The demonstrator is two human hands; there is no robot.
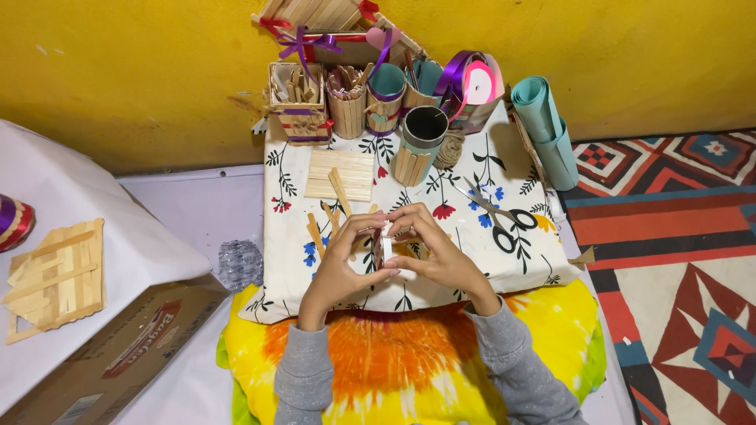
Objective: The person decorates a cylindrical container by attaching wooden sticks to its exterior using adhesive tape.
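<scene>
- left hand (340, 264) and right hand (438, 253) meet above the middle of the floral cloth (516, 177), near its front edge, fingertips touching in an arch.
- both hands have fingers curled together and pinched on a small white piece (387, 250) held upright between them; what it is made of is too small to tell.
- loose craft sticks (324, 220) lie on the cloth just behind the left hand.
- a flat panel of sticks (340, 175) lies further back, left of centre.
- scissors (494, 216) lie to the right of the hands, near the cloth's right edge.
- a stick-covered cup (418, 144) stands behind the hands, with a ball of twine (450, 148) touching its right side.
- more stick holders (346, 102) and ribbon rolls (471, 83) line the back edge.
- rolled teal paper (545, 126) lies at the back right corner.
</scene>
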